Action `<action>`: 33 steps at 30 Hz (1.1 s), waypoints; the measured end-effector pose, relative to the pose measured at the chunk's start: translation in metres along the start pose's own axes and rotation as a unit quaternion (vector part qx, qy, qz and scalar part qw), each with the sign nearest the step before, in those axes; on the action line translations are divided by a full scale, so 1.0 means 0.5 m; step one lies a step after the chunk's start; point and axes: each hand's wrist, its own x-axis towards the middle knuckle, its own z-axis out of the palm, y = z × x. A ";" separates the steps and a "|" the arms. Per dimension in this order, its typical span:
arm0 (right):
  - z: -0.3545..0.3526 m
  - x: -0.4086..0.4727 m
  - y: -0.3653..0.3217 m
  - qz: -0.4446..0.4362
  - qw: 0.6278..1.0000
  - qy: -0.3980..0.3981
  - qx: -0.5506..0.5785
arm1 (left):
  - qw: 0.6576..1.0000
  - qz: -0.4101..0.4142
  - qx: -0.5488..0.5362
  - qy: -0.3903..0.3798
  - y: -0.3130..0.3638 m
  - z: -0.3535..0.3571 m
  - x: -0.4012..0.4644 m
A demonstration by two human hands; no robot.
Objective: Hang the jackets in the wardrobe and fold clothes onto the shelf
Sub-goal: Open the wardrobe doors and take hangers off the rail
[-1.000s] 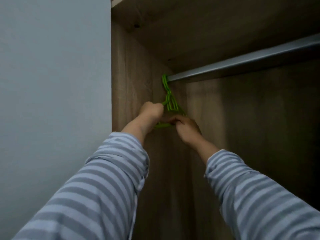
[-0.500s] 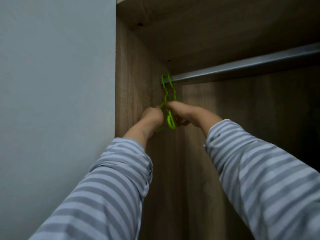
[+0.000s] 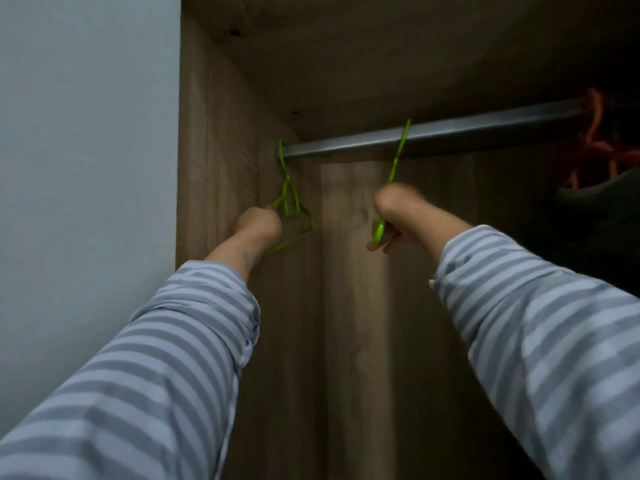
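Note:
A grey metal rail (image 3: 450, 131) runs across the top of the wooden wardrobe. At its far left end hangs a green hanger (image 3: 290, 199), close to the side wall. My left hand (image 3: 259, 225) is closed on its left shoulder. A second green hanger (image 3: 398, 155) is hooked on the rail further right and tilts. My right hand (image 3: 393, 213) grips its lower part, which shows below my fist. Both arms wear grey striped sleeves. No jacket is in my hands.
The wardrobe's left side panel (image 3: 214, 168) stands next to a pale wall (image 3: 86, 168). At the far right of the rail hang orange hangers (image 3: 594, 147) with a dark garment (image 3: 602, 202) on one. The wardrobe's back panel is bare wood.
The two green hangers were bunched together at the rail's left end. My right hand has slid one of them to the right along the rail; my left hand stays on the other.

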 end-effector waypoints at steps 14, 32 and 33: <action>-0.094 -0.031 0.097 0.025 0.977 0.111 -0.180 | 0.995 0.083 -0.025 0.046 0.045 0.019 -0.040; -0.037 -0.123 0.223 -0.112 0.972 0.201 0.047 | 0.994 0.004 0.042 0.103 -0.013 0.041 -0.308; -0.031 -0.137 0.230 -0.123 0.970 0.199 0.062 | 0.993 -0.004 0.048 0.110 -0.015 0.040 -0.339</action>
